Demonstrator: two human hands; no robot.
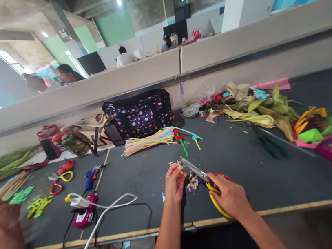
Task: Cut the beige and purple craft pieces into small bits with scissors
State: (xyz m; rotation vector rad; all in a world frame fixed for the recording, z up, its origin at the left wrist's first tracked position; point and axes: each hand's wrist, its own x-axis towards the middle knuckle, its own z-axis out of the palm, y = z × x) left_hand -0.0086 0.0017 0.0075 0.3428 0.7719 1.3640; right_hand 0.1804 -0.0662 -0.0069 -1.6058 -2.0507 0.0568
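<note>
My right hand [230,194] grips a pair of scissors [193,169] by its yellow and red handles, blades pointing up and left. Close to the blade tips, my left hand [175,181] is closed in a pinch on a small beige strip [179,164]; its full shape is hidden by the fingers. Between my hands a small pile of beige and purple cut pieces [193,183] lies on the dark table. Beyond them are a red flower with a green stem [180,141] and a small blue flower on a yellow stem [195,139].
A bundle of pastel strips [148,141] lies before a patterned bag [142,113]. At left are a blue glue gun [92,177], another pair of scissors [60,178], a power strip [85,212] with a white cable, and a co-worker's hand [3,217]. Dried husks [253,108] and pliers [272,146] lie right.
</note>
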